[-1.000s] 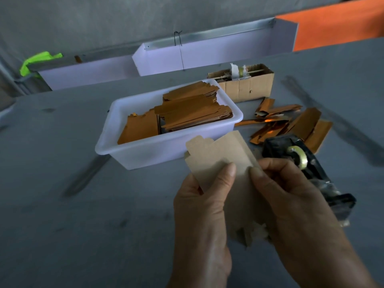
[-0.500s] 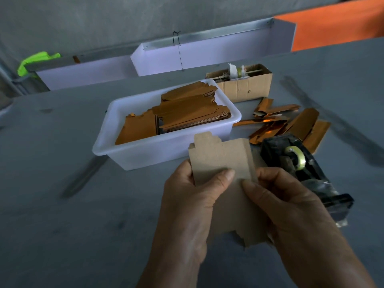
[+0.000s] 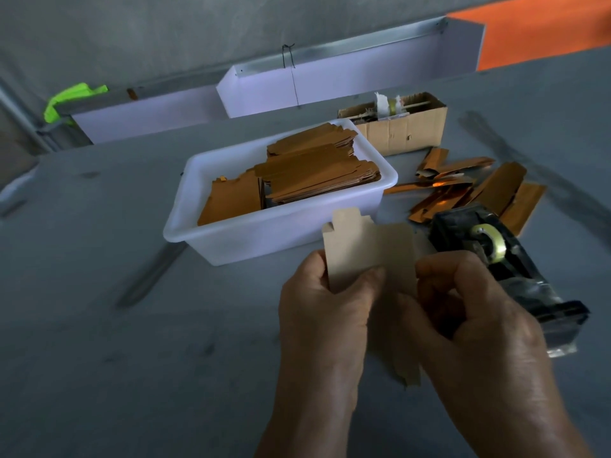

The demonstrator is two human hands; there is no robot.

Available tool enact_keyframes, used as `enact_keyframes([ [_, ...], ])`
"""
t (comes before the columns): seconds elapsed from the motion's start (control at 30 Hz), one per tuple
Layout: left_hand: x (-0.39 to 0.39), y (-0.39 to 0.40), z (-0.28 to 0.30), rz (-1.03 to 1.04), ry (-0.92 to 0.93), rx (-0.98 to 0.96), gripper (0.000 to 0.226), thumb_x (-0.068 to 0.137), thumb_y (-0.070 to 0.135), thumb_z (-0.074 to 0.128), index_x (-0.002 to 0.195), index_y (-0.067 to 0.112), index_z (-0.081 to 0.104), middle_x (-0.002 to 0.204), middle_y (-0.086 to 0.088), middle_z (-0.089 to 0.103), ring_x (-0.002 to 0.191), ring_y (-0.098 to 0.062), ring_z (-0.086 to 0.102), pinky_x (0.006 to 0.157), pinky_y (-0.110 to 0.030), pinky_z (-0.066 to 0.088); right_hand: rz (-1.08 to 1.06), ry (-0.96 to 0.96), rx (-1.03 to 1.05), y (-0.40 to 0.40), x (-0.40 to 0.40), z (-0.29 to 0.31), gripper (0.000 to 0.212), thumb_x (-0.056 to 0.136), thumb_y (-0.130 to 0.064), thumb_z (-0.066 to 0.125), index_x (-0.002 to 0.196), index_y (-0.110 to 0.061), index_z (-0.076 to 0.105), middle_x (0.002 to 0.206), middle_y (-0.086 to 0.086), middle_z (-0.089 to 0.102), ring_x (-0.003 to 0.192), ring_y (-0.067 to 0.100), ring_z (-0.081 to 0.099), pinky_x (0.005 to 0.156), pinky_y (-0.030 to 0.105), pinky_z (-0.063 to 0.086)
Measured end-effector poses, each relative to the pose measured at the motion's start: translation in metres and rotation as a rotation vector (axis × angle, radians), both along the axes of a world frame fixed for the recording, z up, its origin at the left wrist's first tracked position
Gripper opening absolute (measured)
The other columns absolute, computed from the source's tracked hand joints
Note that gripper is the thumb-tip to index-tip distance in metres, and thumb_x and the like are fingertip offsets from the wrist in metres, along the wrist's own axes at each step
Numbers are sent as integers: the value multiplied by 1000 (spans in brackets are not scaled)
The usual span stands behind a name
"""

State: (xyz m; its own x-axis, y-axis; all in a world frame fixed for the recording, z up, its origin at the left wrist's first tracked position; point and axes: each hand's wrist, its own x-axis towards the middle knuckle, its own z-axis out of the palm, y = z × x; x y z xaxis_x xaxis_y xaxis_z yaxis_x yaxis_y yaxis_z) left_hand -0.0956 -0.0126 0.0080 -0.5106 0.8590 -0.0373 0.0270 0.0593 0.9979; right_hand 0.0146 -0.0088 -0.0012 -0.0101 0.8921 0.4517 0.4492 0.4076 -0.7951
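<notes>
Both edges of the blank (image 3: pixel 367 249), low in mid-frame, are pinched by the left hand (image 3: pixel 324 312) and the right hand (image 3: pixel 469 312). A crooked fold or a tear could be caused by uneven pressure.

Nearer than the white tub (image 3: pixel 238 239), left hand (image 3: pixel 324 312) and right hand (image 3: pixel 477 325) are bare to the forearms, knuckles creased, tendons ridging their backs
</notes>
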Motion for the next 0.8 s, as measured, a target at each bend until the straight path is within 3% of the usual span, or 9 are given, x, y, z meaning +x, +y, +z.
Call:
enact_keyframes([
  [0.17, 2, -3, 5, -38, 35, 16, 17, 72, 22, 77, 86, 31, 73, 73, 4, 74, 69, -15, 72, 65, -47, 61, 96, -4, -93, -3, -4, 5, 32, 63, -27, 73, 82, -36, 49, 63, -12, 58, 67, -5, 58, 56, -3, 36],
  [0.27, 3, -6, 9, -96, 41, 38, 18, 69, 29, 72, 86, 34, 74, 73, 5, 74, 70, -14, 72, 66, -43, 61, 150, 13, -210, -2, -3, 11, 29, 60, -43, 70, 79, -36, 49, 67, -12, 61, 66, -6, 59, 57, 3, 42],
  [0.33, 4, -9, 10, -120, 78, 52, 18, 69, 30, 69, 86, 34, 74, 72, 4, 74, 69, -15, 72, 65, -40, 61, 180, 36, -283, -2, -2, 11, 38, 55, -54, 68, 84, -36, 51, 75, -13, 65, 70, -3, 62, 64, 11, 47],
  [0.4, 2, -9, 9, -105, 104, 72, 12, 71, 27, 69, 82, 28, 73, 67, -2, 71, 64, -20, 70, 59, -40, 59, 275, 45, -349, -2, 1, 14, 46, 49, -65, 67, 86, -44, 52, 76, -10, 66, 68, 1, 65, 60, 14, 48],
  [0.47, -3, -9, 10, -80, 108, 79, 7, 73, 22, 72, 79, 23, 72, 63, -4, 69, 57, -16, 65, 53, -34, 55, 497, 200, -489, -1, 7, 19, 47, 50, -59, 80, 92, -46, 62, 78, -5, 66, 67, 10, 68, 57, 19, 51],
  [0.53, -7, -9, 14, -83, 71, 68, 7, 71, 21, 74, 78, 20, 72, 62, -5, 69, 54, -14, 61, 50, -32, 52, 633, 428, -613, 1, 14, 23, 44, 59, -34, 86, 100, -37, 70, 79, 6, 66, 65, 17, 69, 53, 19, 52],
  [0.63, -8, -10, 19, -166, 36, 50, 10, 73, 22, 80, 81, 23, 74, 68, -3, 72, 61, -15, 66, 56, -30, 54, 587, 510, -615, 7, 18, 23, 32, 70, -40, 79, 99, -28, 73, 80, 17, 66, 66, 22, 66, 54, 23, 52],
  [0.7, -7, -11, 22, -209, 33, 35, 13, 71, 25, 78, 83, 28, 75, 72, 2, 74, 66, -12, 70, 59, -28, 58, 557, 533, -618, 10, 15, 22, 30, 69, -45, 74, 95, -30, 72, 89, 18, 67, 79, 25, 69, 65, 31, 55],
  [0.8, -8, -11, 22, -258, -6, 9, 14, 72, 24, 77, 84, 30, 75, 77, 3, 76, 73, -15, 73, 66, -38, 60, 526, 534, -642, 13, 12, 20, 41, 53, -39, 78, 93, -34, 71, 97, 14, 69, 90, 26, 69, 80, 38, 52],
])
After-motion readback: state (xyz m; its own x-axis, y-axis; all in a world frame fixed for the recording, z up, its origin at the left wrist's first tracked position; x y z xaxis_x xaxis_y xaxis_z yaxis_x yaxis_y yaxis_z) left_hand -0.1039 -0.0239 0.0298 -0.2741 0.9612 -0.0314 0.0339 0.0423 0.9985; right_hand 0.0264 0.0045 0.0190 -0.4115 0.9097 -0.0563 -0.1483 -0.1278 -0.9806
